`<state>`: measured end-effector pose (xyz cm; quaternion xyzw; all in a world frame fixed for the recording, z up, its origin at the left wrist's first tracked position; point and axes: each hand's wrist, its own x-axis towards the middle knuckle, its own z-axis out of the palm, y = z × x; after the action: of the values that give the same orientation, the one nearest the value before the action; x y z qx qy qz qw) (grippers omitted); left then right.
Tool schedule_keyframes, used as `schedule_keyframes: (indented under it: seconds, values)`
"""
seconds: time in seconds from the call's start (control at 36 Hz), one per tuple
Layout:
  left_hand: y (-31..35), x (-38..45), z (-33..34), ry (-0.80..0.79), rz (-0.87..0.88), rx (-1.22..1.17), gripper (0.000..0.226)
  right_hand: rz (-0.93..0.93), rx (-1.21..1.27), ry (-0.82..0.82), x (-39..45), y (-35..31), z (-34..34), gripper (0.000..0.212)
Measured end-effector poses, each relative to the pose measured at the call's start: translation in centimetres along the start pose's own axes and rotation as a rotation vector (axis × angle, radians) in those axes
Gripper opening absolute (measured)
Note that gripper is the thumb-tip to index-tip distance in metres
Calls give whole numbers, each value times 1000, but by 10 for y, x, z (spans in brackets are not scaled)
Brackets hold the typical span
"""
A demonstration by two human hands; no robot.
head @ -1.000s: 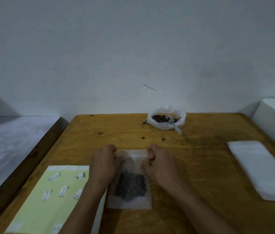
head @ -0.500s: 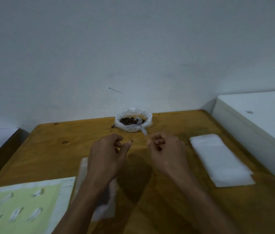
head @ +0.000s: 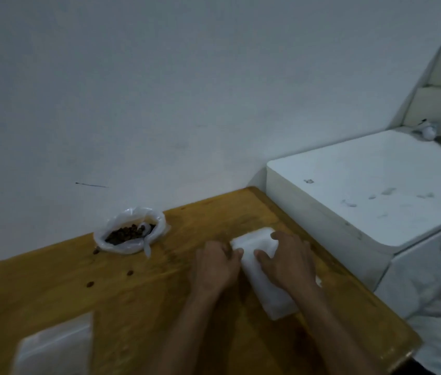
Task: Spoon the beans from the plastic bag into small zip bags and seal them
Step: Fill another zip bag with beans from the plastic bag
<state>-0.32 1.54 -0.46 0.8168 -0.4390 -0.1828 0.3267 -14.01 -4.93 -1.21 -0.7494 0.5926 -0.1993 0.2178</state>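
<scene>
An open plastic bag of brown beans (head: 130, 234) sits at the back of the wooden table (head: 160, 293), with a white spoon (head: 145, 229) lying in it. A stack of empty white zip bags (head: 273, 296) lies on the right side of the table. My left hand (head: 218, 266) pinches the stack's far left corner between thumb and curled fingers. Flat on top of the stack, with fingers spread, rests my right hand (head: 287, 261). A filled zip bag (head: 51, 347) lies at the lower left, partly cut off by the frame.
A few loose beans (head: 130, 272) lie on the table in front of the plastic bag. A large white box (head: 362, 190) stands against the table's right edge. The wall runs close behind the table.
Both hands left the filled zip bag and moved right to the stack of empty bags. The view turned right, so the filled bag now lies at the lower left.
</scene>
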Motion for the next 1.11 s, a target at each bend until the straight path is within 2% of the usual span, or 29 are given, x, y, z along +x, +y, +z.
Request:
schedule_keyframes:
  seconds: [0.14,0.33,0.53,0.64,0.69,0.75,0.86,1.0,1.11]
  values:
    - [5,7,6,-42,-31,58,15,18,100,43,4,4,6,62]
    - [9,3,10,79,-46,-92,17,34,154,59,5,4,6,58]
    - [17,-3,4,84,7,-353,8,71,192,63,4,0,-6,84]
    - [22,-6,-12,60,-50,-562,10,31,325,153,0,-10,-30,68]
    - [23,-9,-24,66,-52,-660,11,22,426,143,-4,-20,-46,60]
    - [25,-13,-39,73,-47,-765,10,-2,598,105,-7,-29,-58,49]
    - [21,-24,-76,96,13,-886,2,-89,856,-50,-15,-54,-68,12]
    - [-6,-40,-121,121,90,-833,16,-185,1092,-253,-35,-92,-52,5]
    - [-37,-52,-155,189,115,-746,25,-258,1091,-447,-48,-121,-31,10]
